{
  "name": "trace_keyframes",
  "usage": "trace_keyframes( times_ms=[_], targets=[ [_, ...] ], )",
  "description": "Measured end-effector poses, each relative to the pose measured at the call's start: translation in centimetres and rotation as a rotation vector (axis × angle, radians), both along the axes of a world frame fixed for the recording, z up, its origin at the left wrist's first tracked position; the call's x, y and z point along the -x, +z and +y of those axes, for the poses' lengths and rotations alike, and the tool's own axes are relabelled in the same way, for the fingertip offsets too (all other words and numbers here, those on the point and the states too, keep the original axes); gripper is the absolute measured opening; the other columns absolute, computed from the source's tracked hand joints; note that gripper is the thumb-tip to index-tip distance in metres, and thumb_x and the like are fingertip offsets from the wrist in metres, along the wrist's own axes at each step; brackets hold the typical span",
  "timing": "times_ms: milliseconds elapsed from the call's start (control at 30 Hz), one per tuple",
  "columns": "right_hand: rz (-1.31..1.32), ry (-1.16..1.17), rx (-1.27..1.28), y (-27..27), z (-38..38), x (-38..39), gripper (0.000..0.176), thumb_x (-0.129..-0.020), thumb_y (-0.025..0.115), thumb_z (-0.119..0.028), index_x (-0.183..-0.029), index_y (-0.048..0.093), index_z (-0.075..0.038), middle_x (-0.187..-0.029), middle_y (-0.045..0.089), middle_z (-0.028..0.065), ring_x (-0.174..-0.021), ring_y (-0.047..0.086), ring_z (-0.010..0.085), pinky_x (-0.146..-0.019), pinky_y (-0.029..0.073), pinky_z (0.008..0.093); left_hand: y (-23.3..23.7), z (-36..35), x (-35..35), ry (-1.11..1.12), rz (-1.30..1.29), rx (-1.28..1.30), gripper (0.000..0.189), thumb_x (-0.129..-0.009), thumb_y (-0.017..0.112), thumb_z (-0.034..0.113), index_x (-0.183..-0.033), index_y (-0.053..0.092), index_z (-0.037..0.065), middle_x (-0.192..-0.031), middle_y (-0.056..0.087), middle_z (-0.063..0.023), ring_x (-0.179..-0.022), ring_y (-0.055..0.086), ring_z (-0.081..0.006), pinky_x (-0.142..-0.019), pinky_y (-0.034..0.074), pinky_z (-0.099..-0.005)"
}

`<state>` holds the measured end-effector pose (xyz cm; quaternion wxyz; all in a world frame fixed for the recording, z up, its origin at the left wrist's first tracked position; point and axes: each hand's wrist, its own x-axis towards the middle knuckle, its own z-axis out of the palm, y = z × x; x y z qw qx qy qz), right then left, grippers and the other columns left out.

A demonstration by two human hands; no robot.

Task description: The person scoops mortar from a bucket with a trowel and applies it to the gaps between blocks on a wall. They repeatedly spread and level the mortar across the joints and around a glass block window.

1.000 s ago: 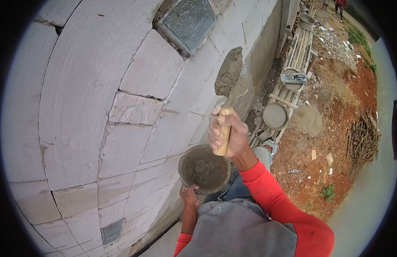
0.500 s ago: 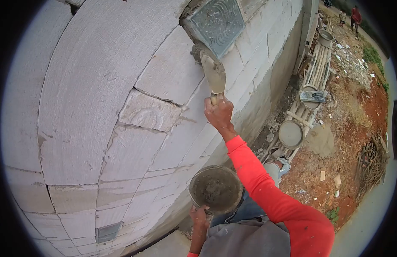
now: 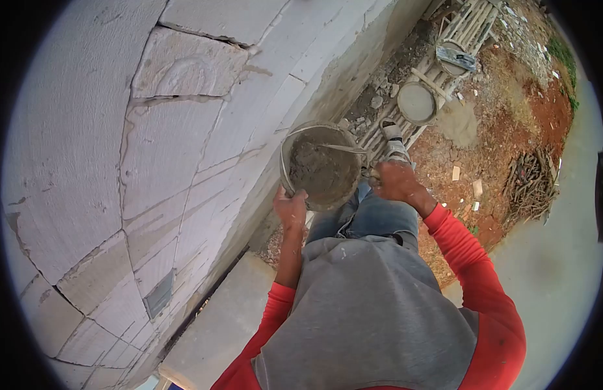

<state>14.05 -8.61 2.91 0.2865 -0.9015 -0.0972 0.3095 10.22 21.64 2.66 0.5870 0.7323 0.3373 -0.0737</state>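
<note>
red long sleeves [image 3: 473, 260], grey vest [image 3: 373, 312], blue jeans [image 3: 373, 218].

Rough matt block wall [image 3: 87, 130], wet grey mortar [image 3: 321, 172], metal trowel [image 3: 343, 148]

Grey mortar [image 3: 321, 172] (wet-looking), red sleeves [image 3: 467, 260], pale-grey wall [image 3: 87, 130].

Mortar pan [image 3: 286, 174] gripped at near rim by left hand [image 3: 290, 208]; trowel [image 3: 343, 148], apparently dipped in mortar, held by right hand [image 3: 395, 182]; block wall [image 3: 87, 130] left.
</note>
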Motion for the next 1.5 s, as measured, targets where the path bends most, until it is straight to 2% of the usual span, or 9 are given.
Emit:
trace_keyframes(
  times_ms=[200,300,533,633,867,1133,1267,1400,1500],
  targets=[
    [-0.152,0.134,0.112,-0.6,2.6,-6.3,0.031,-0.084,0.075,-0.028,-0.098,0.076,0.000,-0.098,0.077,0.0239,-0.099,0.076,0.0408,-0.089,0.059,0.0505,3.2,-3.4,-3.9,-0.229,-0.066,-0.187,0.061,-0.080,0.063,-0.004,-0.141,0.061,-0.010,-0.118,0.076,-0.0165,-0.103,0.070,-0.0184,-0.096,0.053,-0.0311],
    [-0.008,0.215,0.054,-0.3,1.6,-6.4,0.033,-0.086,0.072,-0.028,-0.101,0.073,0.001,-0.091,0.077,0.0224,-0.083,0.077,0.0390,-0.075,0.060,0.0486,3.8,-4.0,-5.3,-0.252,-0.149,-0.206,0.054,-0.083,0.061,-0.005,-0.137,0.064,-0.009,-0.109,0.075,-0.0110,-0.093,0.067,-0.0141,-0.083,0.052,-0.0281],
    [1.072,-0.215,-0.543,0.3,0.8,-3.9,0.031,-0.097,0.069,-0.040,-0.108,0.070,-0.011,-0.070,0.057,0.0030,-0.049,0.054,0.0144,-0.041,0.046,0.0322,3.8,-5.5,-6.0,-0.245,-0.192,0.076,0.057,-0.083,0.059,-0.011,-0.140,0.063,-0.008,-0.111,0.075,-0.0092,-0.097,0.068,-0.0145,-0.089,0.054,-0.0285],
    [1.311,-0.413,-0.853,-1.0,1.1,-1.5,0.029,-0.100,0.064,-0.034,-0.109,0.069,-0.007,-0.068,0.056,0.0047,-0.045,0.052,0.0150,-0.038,0.044,0.0307,3.1,-5.2,-5.3,-0.084,-0.138,0.188,0.055,-0.082,0.060,-0.013,-0.136,0.066,-0.006,-0.112,0.074,-0.0068,-0.092,0.068,-0.0138,-0.087,0.055,-0.0281],
    [0.914,-0.562,-1.644,5.3,4.4,-1.6,0.025,-0.101,0.053,-0.014,-0.118,0.064,0.002,-0.070,0.058,0.0088,-0.046,0.054,0.0157,-0.040,0.047,0.0311,2.2,-2.2,-2.6,0.220,0.075,0.257,0.047,-0.076,0.067,-0.009,-0.119,0.067,0.010,-0.094,0.069,-0.0022,-0.067,0.064,-0.0128,-0.047,0.046,-0.0257],
    [-0.389,-0.916,-1.467,16.3,6.3,-8.7,0.032,-0.095,0.067,0.004,-0.127,0.061,0.007,-0.081,0.066,0.0042,-0.064,0.059,0.0082,-0.058,0.048,0.0251,0.1,2.2,2.8,0.299,0.027,0.156,0.048,-0.073,0.070,-0.005,-0.119,0.067,0.010,-0.091,0.070,-0.0014,-0.063,0.062,-0.0140,-0.044,0.044,-0.0281],
    [-1.276,-1.157,-1.209,17.1,7.6,-12.1,0.046,-0.103,0.069,-0.007,-0.144,0.049,0.004,-0.091,0.067,0.0099,-0.071,0.063,0.0106,-0.063,0.054,0.0276,0.1,2.8,4.7,0.359,-0.003,0.101,0.047,-0.073,0.069,-0.006,-0.117,0.068,0.009,-0.093,0.071,-0.0027,-0.063,0.062,-0.0148,-0.044,0.043,-0.0282],
    [-1.529,-1.215,-1.227,17.0,9.5,-15.6,0.055,-0.095,0.069,0.004,-0.143,0.044,0.014,-0.080,0.066,0.0075,-0.065,0.056,0.0112,-0.063,0.049,0.0278,-0.1,3.2,6.1,0.399,-0.072,0.189,0.047,-0.072,0.068,-0.008,-0.115,0.069,0.009,-0.093,0.071,-0.0032,-0.067,0.064,-0.0166,-0.045,0.044,-0.0281],
    [-1.119,-1.067,-1.102,10.5,13.8,-22.6,0.019,-0.091,0.071,0.002,-0.108,0.064,0.001,-0.071,0.061,0.0063,-0.054,0.052,0.0180,-0.054,0.046,0.0330,0.1,3.3,6.4,0.463,0.052,0.133,0.043,-0.073,0.067,-0.008,-0.112,0.070,0.009,-0.092,0.071,-0.0033,-0.066,0.065,-0.0170,-0.046,0.046,-0.0290]
  ],
)
